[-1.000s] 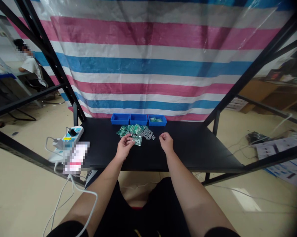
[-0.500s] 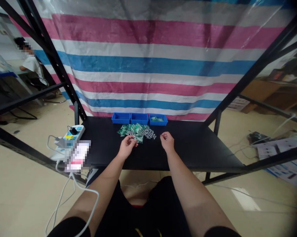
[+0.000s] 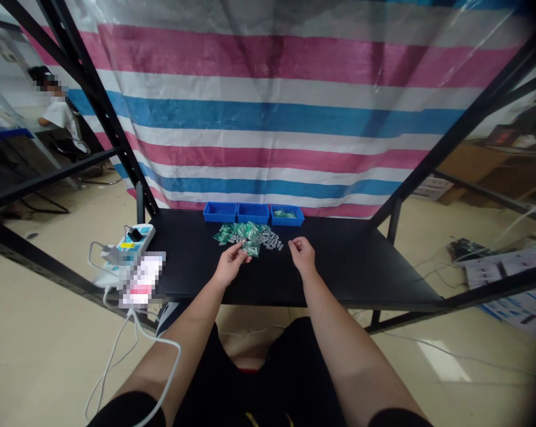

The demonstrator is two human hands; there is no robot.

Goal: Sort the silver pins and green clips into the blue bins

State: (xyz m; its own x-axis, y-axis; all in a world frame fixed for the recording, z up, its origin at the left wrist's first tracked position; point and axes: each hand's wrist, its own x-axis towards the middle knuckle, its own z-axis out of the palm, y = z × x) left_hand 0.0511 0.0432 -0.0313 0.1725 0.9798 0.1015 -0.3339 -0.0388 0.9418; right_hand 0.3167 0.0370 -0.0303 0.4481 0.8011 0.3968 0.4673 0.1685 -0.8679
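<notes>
My left hand [image 3: 230,264] hovers over the black table [image 3: 339,267] with fingers curled, pinching a small green packet at the near edge of a pile of green packets [image 3: 240,232]. Small grey parts [image 3: 271,241] lie just right of that pile. My right hand [image 3: 301,254] is a little to the right, fingers loosely pinched together; whatever is between them is too small to make out. Three blue bins [image 3: 253,213] stand in a row behind the pile, and the right one holds green packets.
A white power strip [image 3: 132,239] with cables sits at the table's left end, beside a blurred-out object. Black shelf uprights frame both sides. A striped tarp hangs behind the table. Another person [image 3: 56,112] sits far left. Boxes and papers lie on the floor at right.
My left hand has shifted slightly right and forward toward the packet pile. The right hand has barely moved. The view has risen a little.
</notes>
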